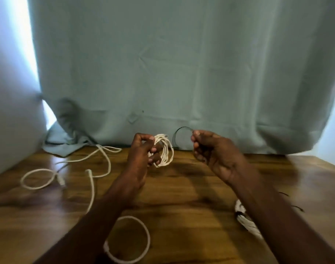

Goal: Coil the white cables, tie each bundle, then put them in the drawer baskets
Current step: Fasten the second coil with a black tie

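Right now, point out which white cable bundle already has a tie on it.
The coiled bundle on the table beside the right forearm: a dark tie wraps it. The coil in the left hand shows none.

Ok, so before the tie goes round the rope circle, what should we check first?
1. Coiled white cable bundle is held: ok, the left hand grips it, above the brown wooden table.
2. Loops gathered together: ok, they sit in one neat ring.
3. Thin dark tie is ready: ok, the right hand pinches one end and it curves towards the bundle.
4. Tie already round the bundle: not ok, it is beside it, not wrapped.
5. Other cables done: not ok, a loose white cable sprawls on the left; a tied white bundle lies under the right arm.
6. Drawer baskets nearby: cannot tell, none in view.
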